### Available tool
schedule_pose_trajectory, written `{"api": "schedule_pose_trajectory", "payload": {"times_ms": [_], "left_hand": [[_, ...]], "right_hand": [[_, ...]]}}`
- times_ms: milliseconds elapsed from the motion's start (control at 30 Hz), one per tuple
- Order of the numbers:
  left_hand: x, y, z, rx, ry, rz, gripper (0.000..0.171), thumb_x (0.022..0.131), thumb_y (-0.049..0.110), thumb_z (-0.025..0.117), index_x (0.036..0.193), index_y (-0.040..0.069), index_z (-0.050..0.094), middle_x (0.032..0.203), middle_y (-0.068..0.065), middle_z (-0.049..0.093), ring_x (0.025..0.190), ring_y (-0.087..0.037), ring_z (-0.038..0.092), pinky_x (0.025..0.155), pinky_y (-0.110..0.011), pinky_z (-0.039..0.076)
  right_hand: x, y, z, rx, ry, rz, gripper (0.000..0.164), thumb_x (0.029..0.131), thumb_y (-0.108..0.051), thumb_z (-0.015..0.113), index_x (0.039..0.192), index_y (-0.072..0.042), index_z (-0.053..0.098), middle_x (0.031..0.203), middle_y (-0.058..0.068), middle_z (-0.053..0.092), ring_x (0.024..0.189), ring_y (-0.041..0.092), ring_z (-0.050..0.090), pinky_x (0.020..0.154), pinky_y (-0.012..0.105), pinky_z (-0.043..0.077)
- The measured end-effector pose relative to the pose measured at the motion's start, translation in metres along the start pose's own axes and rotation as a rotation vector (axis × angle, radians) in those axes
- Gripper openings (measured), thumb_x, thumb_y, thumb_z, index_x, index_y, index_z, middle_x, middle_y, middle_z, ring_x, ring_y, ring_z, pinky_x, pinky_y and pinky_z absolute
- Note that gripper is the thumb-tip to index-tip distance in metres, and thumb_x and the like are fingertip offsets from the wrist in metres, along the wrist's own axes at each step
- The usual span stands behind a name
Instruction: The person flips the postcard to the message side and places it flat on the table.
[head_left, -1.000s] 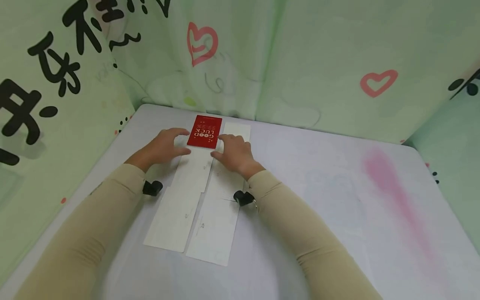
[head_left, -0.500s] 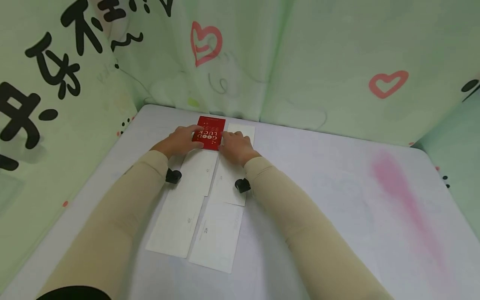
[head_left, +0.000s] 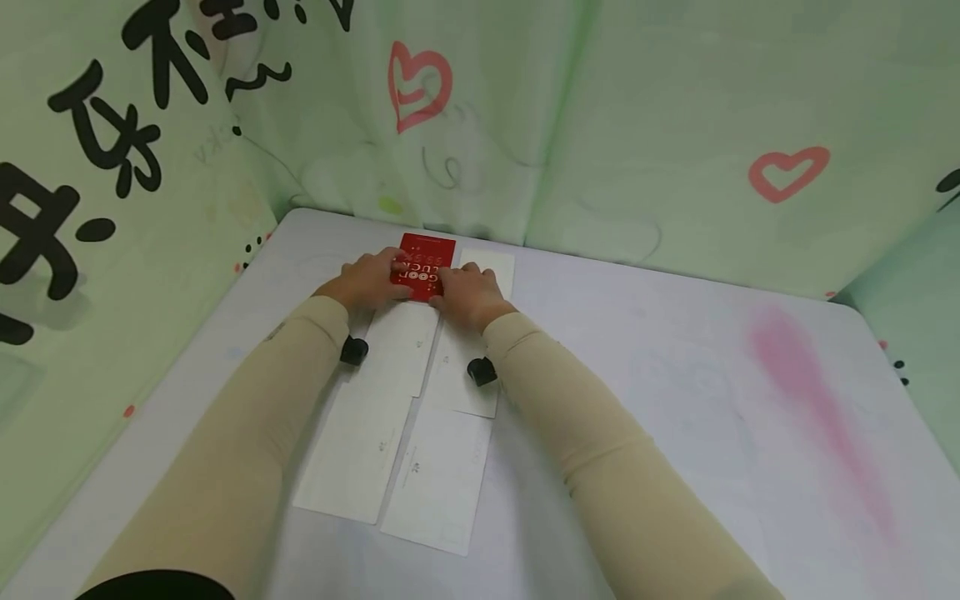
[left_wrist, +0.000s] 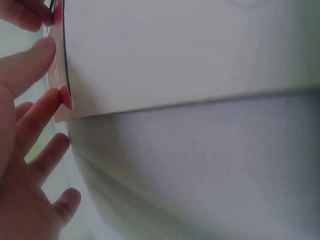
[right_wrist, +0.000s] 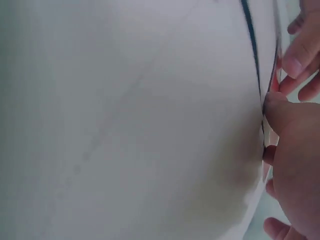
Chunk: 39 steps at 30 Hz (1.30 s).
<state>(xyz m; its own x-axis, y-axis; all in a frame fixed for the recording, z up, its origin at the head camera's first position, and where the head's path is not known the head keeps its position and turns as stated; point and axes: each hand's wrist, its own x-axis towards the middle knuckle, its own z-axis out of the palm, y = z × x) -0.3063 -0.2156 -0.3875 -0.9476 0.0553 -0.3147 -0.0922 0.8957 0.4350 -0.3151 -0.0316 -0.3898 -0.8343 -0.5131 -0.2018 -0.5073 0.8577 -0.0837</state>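
Note:
A red card printed GOOD LUCK lies at the far end of the left column of white cards. My left hand touches its left side, fingertips over the face and thumb near the front corner. In the left wrist view, the fingers of my left hand are spread along the red edge. My right hand touches the card's right edge with thumb and fingertips. The right wrist view shows my right hand at that edge, its other fingers partly hidden.
More white cards form a second column beside the first, with small printed marks. They lie on a table with a white cloth bearing a pink smear. A green curtain with painted hearts hangs behind the table.
Both hands have moved in from beside the red card onto its edges. The left hand has moved right and its fingertips now overlap the card. The view has shifted slightly.

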Motion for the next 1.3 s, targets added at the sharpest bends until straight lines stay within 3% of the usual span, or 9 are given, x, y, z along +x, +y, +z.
{"api": "schedule_pose_trajectory", "payload": {"times_ms": [200, 433, 567, 667, 800, 933, 1033, 1133, 1300], "left_hand": [[-0.003, 0.000, -0.001, -0.015, -0.017, 0.003, 0.077, 0.093, 0.032, 0.067, 0.155, 0.009, 0.028, 0.153, -0.016, 0.042, 0.136, -0.039, 0.036, 0.109, -0.062, 0.025], [-0.002, 0.000, -0.001, -0.019, 0.011, 0.050, 0.056, 0.098, 0.018, 0.052, 0.149, 0.007, 0.033, 0.143, -0.016, 0.052, 0.133, -0.035, 0.045, 0.105, -0.060, 0.023], [-0.003, 0.000, -0.001, -0.039, 0.054, 0.049, 0.050, 0.099, 0.014, 0.048, 0.147, 0.006, 0.036, 0.140, -0.011, 0.057, 0.133, -0.034, 0.046, 0.104, -0.058, 0.024], [-0.003, -0.001, -0.001, -0.070, 0.103, 0.055, 0.050, 0.098, 0.008, 0.048, 0.147, 0.007, 0.037, 0.136, -0.006, 0.062, 0.133, -0.033, 0.047, 0.104, -0.056, 0.024], [-0.005, -0.002, -0.003, -0.188, 0.182, 0.073, 0.050, 0.099, 0.004, 0.050, 0.147, 0.009, 0.038, 0.129, -0.007, 0.066, 0.127, -0.031, 0.052, 0.110, -0.048, 0.030], [-0.011, 0.001, -0.008, -0.290, 0.305, 0.173, 0.045, 0.099, 0.004, 0.057, 0.142, 0.006, 0.043, 0.121, -0.013, 0.068, 0.113, -0.029, 0.061, 0.100, -0.044, 0.044], [-0.015, 0.002, -0.012, -0.309, 0.388, 0.252, 0.041, 0.098, 0.004, 0.059, 0.138, 0.004, 0.048, 0.115, -0.016, 0.068, 0.104, -0.031, 0.062, 0.091, -0.044, 0.046], [-0.015, 0.003, -0.014, -0.320, 0.401, 0.276, 0.043, 0.098, 0.003, 0.058, 0.139, 0.004, 0.047, 0.115, -0.019, 0.063, 0.103, -0.032, 0.058, 0.090, -0.045, 0.045], [-0.013, 0.001, -0.015, -0.336, 0.356, 0.203, 0.050, 0.099, 0.006, 0.057, 0.146, 0.004, 0.040, 0.122, -0.019, 0.062, 0.108, -0.033, 0.056, 0.095, -0.046, 0.043]], "right_hand": [[0.000, -0.001, -0.001, -0.088, 0.012, -0.090, 0.038, 0.107, -0.025, 0.040, 0.142, -0.008, 0.045, 0.127, 0.011, 0.063, 0.120, 0.028, 0.051, 0.107, 0.045, 0.032], [0.000, -0.004, -0.001, -0.111, 0.027, -0.082, 0.053, 0.107, -0.019, 0.033, 0.157, -0.003, 0.023, 0.120, 0.014, 0.068, 0.122, 0.032, 0.055, 0.110, 0.046, 0.033], [0.000, -0.005, -0.002, -0.102, 0.049, -0.045, 0.054, 0.106, -0.018, 0.037, 0.156, -0.002, 0.024, 0.123, 0.016, 0.066, 0.121, 0.033, 0.055, 0.107, 0.047, 0.036], [-0.001, -0.002, -0.004, 0.002, 0.072, 0.011, 0.052, 0.105, -0.014, 0.041, 0.154, -0.004, 0.031, 0.130, 0.017, 0.062, 0.122, 0.033, 0.054, 0.105, 0.046, 0.040], [-0.003, 0.002, -0.012, 0.170, 0.134, 0.040, 0.048, 0.102, -0.010, 0.046, 0.149, -0.007, 0.042, 0.137, 0.013, 0.058, 0.125, 0.029, 0.053, 0.106, 0.042, 0.041], [-0.006, 0.006, -0.021, 0.305, 0.231, 0.017, 0.041, 0.102, -0.009, 0.047, 0.143, -0.005, 0.051, 0.135, 0.012, 0.059, 0.124, 0.027, 0.054, 0.106, 0.038, 0.041], [-0.008, 0.007, -0.026, 0.397, 0.304, 0.004, 0.038, 0.102, -0.008, 0.048, 0.139, -0.002, 0.056, 0.128, 0.014, 0.062, 0.117, 0.027, 0.058, 0.102, 0.037, 0.044], [-0.010, 0.008, -0.026, 0.476, 0.368, 0.007, 0.037, 0.102, -0.007, 0.050, 0.137, -0.002, 0.057, 0.118, 0.014, 0.064, 0.107, 0.026, 0.060, 0.094, 0.036, 0.047], [-0.011, 0.007, -0.024, 0.598, 0.457, 0.023, 0.040, 0.100, -0.007, 0.055, 0.140, 0.000, 0.052, 0.105, 0.013, 0.063, 0.093, 0.025, 0.059, 0.084, 0.036, 0.048]]}}
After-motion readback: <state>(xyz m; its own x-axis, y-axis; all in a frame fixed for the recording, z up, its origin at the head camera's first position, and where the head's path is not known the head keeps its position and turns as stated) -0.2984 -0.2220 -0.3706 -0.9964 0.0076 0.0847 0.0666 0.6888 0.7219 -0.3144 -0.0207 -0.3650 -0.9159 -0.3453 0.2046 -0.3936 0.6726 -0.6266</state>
